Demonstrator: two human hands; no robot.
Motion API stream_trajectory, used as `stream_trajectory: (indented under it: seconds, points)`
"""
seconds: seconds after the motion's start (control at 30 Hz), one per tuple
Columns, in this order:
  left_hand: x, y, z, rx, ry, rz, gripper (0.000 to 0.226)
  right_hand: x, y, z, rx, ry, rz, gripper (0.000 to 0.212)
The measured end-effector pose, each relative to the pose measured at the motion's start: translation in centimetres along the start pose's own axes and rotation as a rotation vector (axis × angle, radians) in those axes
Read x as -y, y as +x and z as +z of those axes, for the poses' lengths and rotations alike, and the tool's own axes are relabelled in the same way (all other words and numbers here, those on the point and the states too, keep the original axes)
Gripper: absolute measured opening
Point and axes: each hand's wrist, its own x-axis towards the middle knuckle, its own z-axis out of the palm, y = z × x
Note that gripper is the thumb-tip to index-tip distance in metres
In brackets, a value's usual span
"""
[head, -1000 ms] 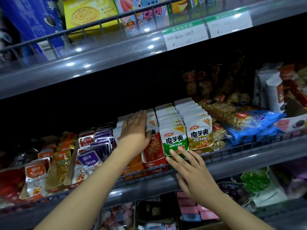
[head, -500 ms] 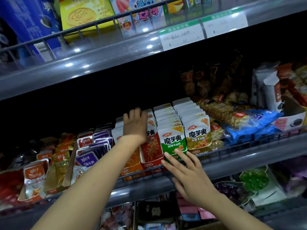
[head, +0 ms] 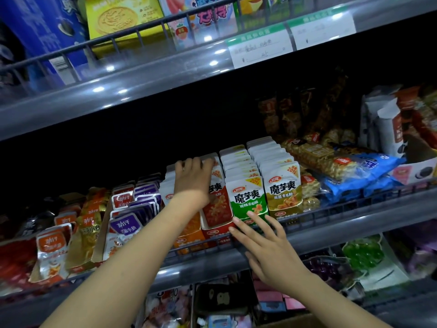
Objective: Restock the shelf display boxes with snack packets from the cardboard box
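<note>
2 hands (head: pixel 192 179) (head: pixel 267 247) touch glossy packets (head: pixel 249 197).

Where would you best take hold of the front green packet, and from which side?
Pinch the green packet by its flat top edge, fingers coming down from above. It stands upright, hemmed in by neighbouring packets either side and the wire rail in front; only the top stands clear.

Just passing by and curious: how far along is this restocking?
The green and olive packet rows look full. The left hand curls over the red packets, apparently seating them; the right hand rests open against the display boxes' front. What remains can't be seen.
</note>
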Motion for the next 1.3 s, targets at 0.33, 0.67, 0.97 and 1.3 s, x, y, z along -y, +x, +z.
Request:
stream_trajectory:
  seconds: [0.33,0.67,0.97,1.3]
  points:
    - [0.8,-0.5,-1.9,0.036,-0.230,-0.003,0.080,-1.4,-0.3,-1.4,-0.101,0.125,0.023,0.052]
    - [-4.0,0.1,-4.7,0.251,-0.271,0.296,0.098,-3.9,-1.5,-1.9,-0.114,0.114,0.172,0.056]
    - [-5.5,1.8,-4.3,0.133,-0.065,0.270,0.105,-4.7,-1.8,-1.6,-0.097,0.077,0.118,0.061]
    - [-6.7,1.6,-4.2,0.205,-0.049,0.222,0.107,-4.7,-1.7,-1.4,-0.090,0.087,0.122,0.060]
